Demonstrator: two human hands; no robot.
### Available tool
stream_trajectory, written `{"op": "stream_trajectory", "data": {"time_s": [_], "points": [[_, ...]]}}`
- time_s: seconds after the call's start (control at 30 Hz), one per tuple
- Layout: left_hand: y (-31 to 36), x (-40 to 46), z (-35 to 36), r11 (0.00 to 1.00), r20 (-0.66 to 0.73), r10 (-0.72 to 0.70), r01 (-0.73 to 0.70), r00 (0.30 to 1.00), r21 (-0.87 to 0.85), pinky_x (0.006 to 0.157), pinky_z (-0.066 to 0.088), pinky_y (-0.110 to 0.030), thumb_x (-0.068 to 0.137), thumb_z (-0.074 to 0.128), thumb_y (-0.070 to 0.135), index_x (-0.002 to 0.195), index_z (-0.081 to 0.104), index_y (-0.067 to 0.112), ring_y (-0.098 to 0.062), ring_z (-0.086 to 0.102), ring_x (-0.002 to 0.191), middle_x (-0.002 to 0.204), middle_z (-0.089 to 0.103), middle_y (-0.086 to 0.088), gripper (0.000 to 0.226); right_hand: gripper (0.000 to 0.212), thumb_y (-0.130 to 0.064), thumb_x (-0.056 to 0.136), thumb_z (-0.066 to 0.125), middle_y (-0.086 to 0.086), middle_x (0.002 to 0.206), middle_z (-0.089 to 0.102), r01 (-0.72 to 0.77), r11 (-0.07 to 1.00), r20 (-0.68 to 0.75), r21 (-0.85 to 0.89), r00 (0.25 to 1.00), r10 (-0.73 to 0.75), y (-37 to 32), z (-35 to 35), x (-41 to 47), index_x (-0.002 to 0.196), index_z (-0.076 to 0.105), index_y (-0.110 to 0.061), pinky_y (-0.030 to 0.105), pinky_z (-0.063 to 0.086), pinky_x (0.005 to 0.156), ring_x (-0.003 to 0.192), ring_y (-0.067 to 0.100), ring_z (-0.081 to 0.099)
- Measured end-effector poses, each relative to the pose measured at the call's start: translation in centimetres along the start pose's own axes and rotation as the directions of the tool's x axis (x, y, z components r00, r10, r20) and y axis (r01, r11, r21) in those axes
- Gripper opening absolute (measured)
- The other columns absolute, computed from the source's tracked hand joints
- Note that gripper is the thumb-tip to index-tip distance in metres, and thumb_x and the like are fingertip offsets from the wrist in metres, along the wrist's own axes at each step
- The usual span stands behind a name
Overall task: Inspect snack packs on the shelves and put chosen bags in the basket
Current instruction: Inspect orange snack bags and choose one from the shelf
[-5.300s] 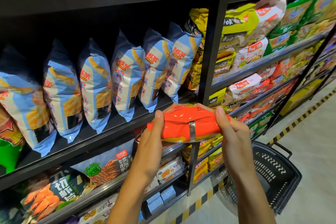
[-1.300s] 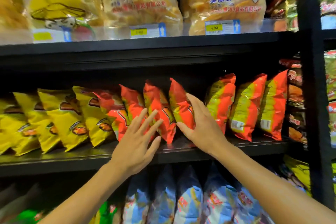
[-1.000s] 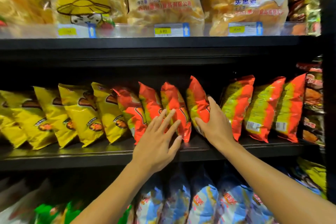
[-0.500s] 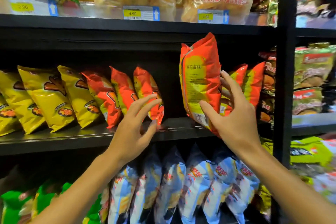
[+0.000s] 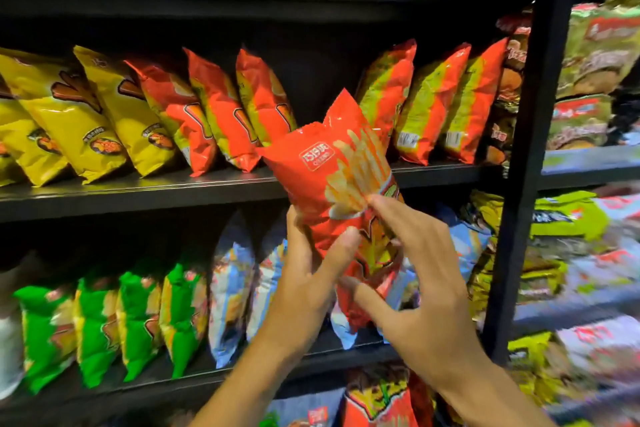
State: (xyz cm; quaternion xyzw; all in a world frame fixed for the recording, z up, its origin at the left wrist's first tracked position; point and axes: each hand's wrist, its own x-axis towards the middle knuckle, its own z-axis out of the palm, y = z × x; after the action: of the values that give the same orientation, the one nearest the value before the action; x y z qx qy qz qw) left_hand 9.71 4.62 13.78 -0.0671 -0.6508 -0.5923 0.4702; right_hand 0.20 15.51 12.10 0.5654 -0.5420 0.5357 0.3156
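- Head view, the bag: a red bag (image 5: 341, 191) printed with fries is held upright, tilted slightly left, in front of the middle shelf (image 5: 138, 189), clear of the row of red and yellow packs standing on it. Its front panel faces the camera.
- Head view, left hand (image 5: 308, 270): it grips the bag's lower left edge, thumb laid across the front and the other fingers curled behind, out of sight. This hand appears to carry the weight.
- Head view, right hand (image 5: 415, 274): fingers spread and nearly straight, the forefinger tip touching the front panel near the fries picture; the thumb points toward the bag's lower part. It closes on nothing.
- Head view, surroundings: green and blue packs stand on the shelf below; a black upright (image 5: 530, 149) divides this bay from the blurred one to the right. The basket is not in view.
- Step in hand, as judged: inspection of the picked bag. To do it well, keep the left grip low on the sealed edge so the print stays uncovered, and use the right fingertips only to steady or turn the bag, not to squeeze the fragile contents.
- Caution: the film looks slick; a one-sided grip may let the bag swing, so a second contact is prudent before turning it over.
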Motion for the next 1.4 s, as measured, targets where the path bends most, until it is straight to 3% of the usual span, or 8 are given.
{"op": "stream_trajectory", "data": {"time_s": [0.27,0.37,0.53,0.67,0.77,0.97,1.13,1.4], "points": [[-3.0,-2.7,-3.1,0.972,-0.19,-0.234,0.225,0.954,-0.065,0.091,0.057,-0.027,0.096,0.063,0.038,0.135,0.057,0.012,-0.017,0.07,0.115,0.124,0.075,0.001,0.047,0.056,-0.034,0.096,0.069,-0.012,0.148,0.054,-0.189,0.966,0.096,0.175,0.98,0.175,0.9,1.2,-4.1,0.147,0.051,-0.02,0.036,0.038,0.117,0.142,0.017,0.047],[-3.6,-4.5,-4.4,0.955,-0.138,-0.293,0.297,0.946,0.011,0.09,0.058,-0.027,0.101,0.053,0.039,0.134,0.059,0.012,-0.017,0.072,0.114,0.122,0.075,0.002,0.043,0.055,-0.033,0.098,0.066,-0.013,0.148,0.055,-0.398,0.835,0.051,0.381,0.911,0.41,1.1,1.7,-3.8,0.149,0.046,-0.022,0.03,0.042,0.114,0.141,0.01,0.049],[-4.4,-6.8,-5.9,0.917,-0.061,-0.39,0.394,0.919,0.063,0.084,0.058,-0.024,0.103,0.051,0.04,0.128,0.063,0.013,-0.019,0.074,0.109,0.119,0.077,0.0,0.038,0.055,-0.042,0.095,0.067,-0.009,0.141,0.064,-0.671,0.542,0.363,0.506,0.736,0.572,1.3,3.0,-3.4,0.146,0.049,-0.03,0.031,0.047,0.111,0.131,0.003,0.058],[-4.9,-8.2,-7.5,0.883,0.026,-0.467,0.465,0.884,0.061,0.09,0.056,-0.025,0.081,0.068,0.069,0.138,0.055,0.018,-0.019,0.069,0.119,0.129,0.072,0.003,0.077,0.04,-0.03,0.087,0.072,-0.001,0.117,0.077,-0.66,0.576,0.322,0.482,0.745,0.584,0.6,3.7,-4.6,0.126,0.066,-0.02,0.048,0.055,0.102,0.112,0.017,0.072],[-4.7,-8.7,-8.0,0.905,-0.024,-0.418,0.419,0.908,0.079,0.092,0.052,-0.018,0.067,0.077,0.076,0.138,0.048,0.026,-0.005,0.066,0.12,0.127,0.071,0.017,0.092,0.043,-0.026,0.082,0.076,-0.002,0.112,0.078,-0.653,0.556,0.275,0.514,0.739,0.615,0.3,3.9,-5.7,0.124,0.067,-0.019,0.038,0.058,0.097,0.107,0.015,0.074],[-5.2,-9.3,-6.2,0.928,-0.295,-0.298,0.348,0.908,0.131,0.077,0.056,-0.019,0.085,0.079,0.038,0.121,0.061,0.018,-0.006,0.074,0.094,0.1,0.079,0.011,0.045,0.056,-0.027,0.082,0.079,-0.008,0.122,0.074,-0.685,0.54,0.307,0.489,0.715,0.628,-0.4,5.1,-8.4,0.135,0.059,-0.024,0.028,0.053,0.1,0.118,0.011,0.068],[-5.5,-10.5,-6.4,0.941,-0.299,-0.25,0.304,0.921,0.15,0.071,0.054,-0.014,0.082,0.085,0.022,0.111,0.061,0.013,0.0,0.074,0.083,0.09,0.078,0.015,0.038,0.063,-0.054,0.082,0.079,-0.004,0.129,0.071,-0.683,0.452,0.356,0.574,0.705,0.613,-0.3,4.0,-8.0,0.134,0.058,-0.026,0.022,0.053,0.096,0.123,0.013,0.065],[-5.6,-11.7,-6.5,0.926,-0.213,-0.285,0.326,0.935,0.191,0.073,0.055,-0.015,0.055,0.088,0.067,0.108,0.062,0.023,-0.001,0.073,0.086,0.096,0.078,0.015,0.074,0.012,-0.018,0.072,0.081,-0.007,0.075,0.078,-0.646,0.532,0.234,0.548,0.728,0.644,-0.6,3.2,-7.6,0.082,0.075,-0.014,0.016,0.054,0.066,0.071,0.001,0.071]]}}
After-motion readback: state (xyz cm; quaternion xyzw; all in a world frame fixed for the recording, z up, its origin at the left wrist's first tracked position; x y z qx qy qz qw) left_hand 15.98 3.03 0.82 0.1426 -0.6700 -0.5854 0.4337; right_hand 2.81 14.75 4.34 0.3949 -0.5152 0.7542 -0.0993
